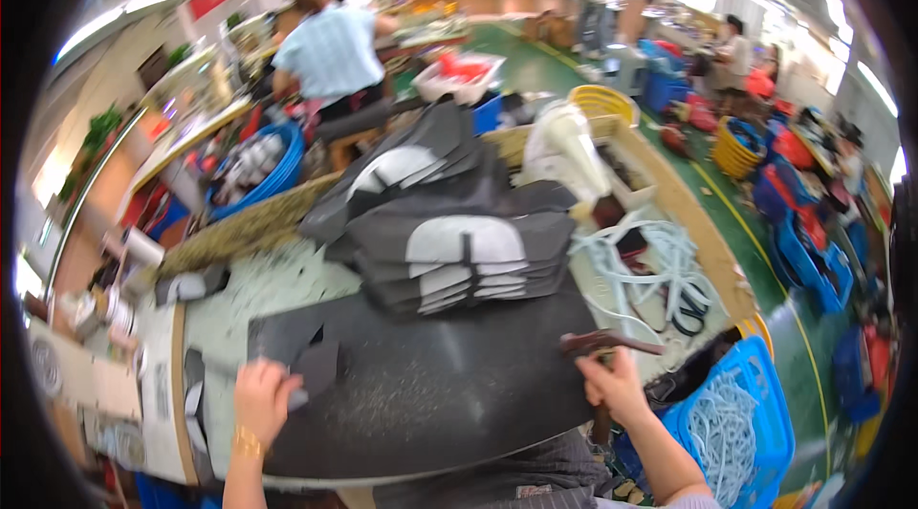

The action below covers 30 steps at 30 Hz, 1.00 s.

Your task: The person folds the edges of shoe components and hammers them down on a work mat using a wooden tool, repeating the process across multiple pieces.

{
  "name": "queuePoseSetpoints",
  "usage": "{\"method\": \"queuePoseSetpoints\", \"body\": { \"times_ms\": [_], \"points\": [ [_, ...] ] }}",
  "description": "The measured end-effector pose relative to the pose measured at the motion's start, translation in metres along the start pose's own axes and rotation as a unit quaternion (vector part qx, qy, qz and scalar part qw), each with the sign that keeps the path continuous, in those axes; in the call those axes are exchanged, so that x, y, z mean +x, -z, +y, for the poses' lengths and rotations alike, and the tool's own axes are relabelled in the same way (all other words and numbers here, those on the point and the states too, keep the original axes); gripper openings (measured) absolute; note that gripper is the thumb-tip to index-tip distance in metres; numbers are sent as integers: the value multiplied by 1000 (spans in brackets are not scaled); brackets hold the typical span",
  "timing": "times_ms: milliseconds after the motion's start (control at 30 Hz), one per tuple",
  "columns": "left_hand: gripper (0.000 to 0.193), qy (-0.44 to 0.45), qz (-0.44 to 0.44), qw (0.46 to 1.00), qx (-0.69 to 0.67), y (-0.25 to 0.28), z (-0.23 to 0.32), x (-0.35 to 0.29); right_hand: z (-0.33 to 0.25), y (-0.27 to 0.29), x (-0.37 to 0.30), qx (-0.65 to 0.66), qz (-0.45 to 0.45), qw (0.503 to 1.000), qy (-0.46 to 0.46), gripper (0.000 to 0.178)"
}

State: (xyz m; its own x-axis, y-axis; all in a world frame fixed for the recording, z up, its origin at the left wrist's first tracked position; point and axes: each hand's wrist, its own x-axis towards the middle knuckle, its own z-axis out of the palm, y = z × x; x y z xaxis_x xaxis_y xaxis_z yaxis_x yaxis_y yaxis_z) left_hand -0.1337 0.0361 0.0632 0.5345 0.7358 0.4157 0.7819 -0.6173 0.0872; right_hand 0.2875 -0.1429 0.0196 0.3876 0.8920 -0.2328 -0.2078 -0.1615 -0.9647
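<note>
My right hand [614, 385] is closed around the handle of a hammer [612, 344], whose brownish head is raised over the right end of a black work mat [421, 366]. At the mat's left side, my left hand [263, 399] has its fingers closed on a small dark piece [320, 363] with a light grey part by the fingertips; blur softens the grip. Beyond the mat lies a fanned stack of dark grey cut pieces [459, 246] with white curved patches. A second such stack [406, 160] lies behind it.
Pale blue straps [641, 256] and black scissors [688, 308] lie on the right. A white bottle-like container [564, 146] stands behind. A blue basket [770, 413] of pale cord sits right of the table. Wooden rails [684, 184] edge the bench. Another person [330, 60] sits beyond.
</note>
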Motion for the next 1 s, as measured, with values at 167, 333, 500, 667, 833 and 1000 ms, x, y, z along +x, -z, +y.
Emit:
{"method": "queuePoseSetpoints", "body": {
  "times_ms": [167, 333, 500, 667, 833, 1000],
  "points": [
    [23, -109, -174, 969, -140, 29, 97, 14, -18, -44, 12, -147, -161, 966, 143, 51],
    [18, 15, -312, 865, -392, -42, 114, 12, 10, -87, 28, -234, -299, 916, 129, 51],
    [10, -171, -111, 948, -243, -70, 124, -2, -6, -76, -5, -361, -201, 870, 270, 36],
    [11, -164, -121, 936, -286, -80, 127, 7, -39, -55, -17, -486, -251, 802, 240, 32],
    [13, -10, -245, 872, -423, -77, 118, 29, -25, -70, -6, -443, -284, 826, 200, 41],
    [11, 39, -320, 809, -492, -72, 116, 39, -19, -67, -9, -485, -302, 789, 226, 54]
  ]
}}
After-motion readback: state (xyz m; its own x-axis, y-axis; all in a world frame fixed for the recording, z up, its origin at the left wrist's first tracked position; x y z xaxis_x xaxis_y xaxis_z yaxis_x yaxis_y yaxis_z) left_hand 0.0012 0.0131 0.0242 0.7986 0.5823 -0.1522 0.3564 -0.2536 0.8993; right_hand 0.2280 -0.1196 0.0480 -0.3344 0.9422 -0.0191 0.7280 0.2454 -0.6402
